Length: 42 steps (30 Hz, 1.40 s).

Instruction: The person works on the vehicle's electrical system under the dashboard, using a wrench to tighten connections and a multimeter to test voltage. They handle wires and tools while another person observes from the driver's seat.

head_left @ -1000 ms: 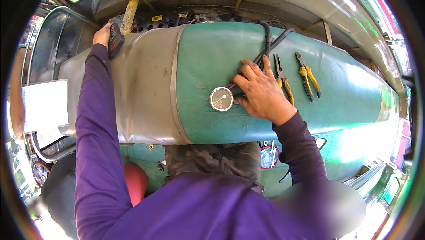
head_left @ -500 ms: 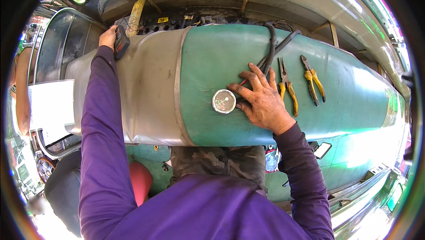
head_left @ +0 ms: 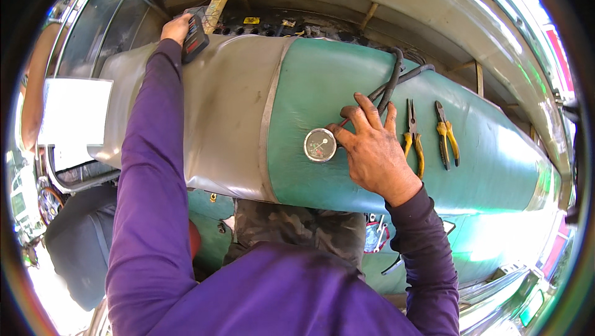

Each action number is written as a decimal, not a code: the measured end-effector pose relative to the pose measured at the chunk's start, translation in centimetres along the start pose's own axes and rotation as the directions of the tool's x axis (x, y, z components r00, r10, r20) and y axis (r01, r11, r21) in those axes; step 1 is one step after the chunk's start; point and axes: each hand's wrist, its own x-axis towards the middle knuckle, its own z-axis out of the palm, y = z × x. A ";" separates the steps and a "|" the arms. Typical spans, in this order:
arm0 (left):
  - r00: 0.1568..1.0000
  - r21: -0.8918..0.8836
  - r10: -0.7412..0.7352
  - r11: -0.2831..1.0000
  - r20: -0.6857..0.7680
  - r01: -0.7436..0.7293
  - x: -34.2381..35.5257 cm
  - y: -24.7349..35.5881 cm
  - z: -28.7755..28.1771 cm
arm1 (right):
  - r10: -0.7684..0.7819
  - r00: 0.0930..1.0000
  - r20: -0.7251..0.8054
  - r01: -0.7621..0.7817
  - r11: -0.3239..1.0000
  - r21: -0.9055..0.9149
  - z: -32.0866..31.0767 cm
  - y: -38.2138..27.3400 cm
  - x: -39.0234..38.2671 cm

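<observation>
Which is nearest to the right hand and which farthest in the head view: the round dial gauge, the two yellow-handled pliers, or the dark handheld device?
From the right hand:
1. Round dial gauge, touching its thumb side, on the green panel.
2. Yellow-handled needle-nose pliers, just beside its outer edge; too close to call against the gauge.
3. Second yellow-handled pliers, further right.
4. Dark handheld device, far upper left, in the left hand.

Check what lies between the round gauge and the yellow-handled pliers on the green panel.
In the head view, the right hand lies flat between the round gauge and the yellow-handled pliers, fingers on the black hoses.
</observation>
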 end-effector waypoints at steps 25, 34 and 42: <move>0.929 0.510 0.363 0.815 -0.076 -0.277 1.7 -2.4 3.6 | -0.040 0.991 0.131 0.068 0.974 -0.216 -1.3 -3.7 4.5; 0.982 -0.067 -0.112 0.992 -0.154 0.103 -0.6 2.0 2.4 | -0.003 0.981 0.195 0.057 0.961 -0.270 -1.4 -4.6 5.2; 0.928 0.429 0.365 0.850 -0.066 -0.304 1.3 0.6 3.8 | 0.008 0.973 0.230 0.060 0.956 -0.287 -1.4 -4.9 5.2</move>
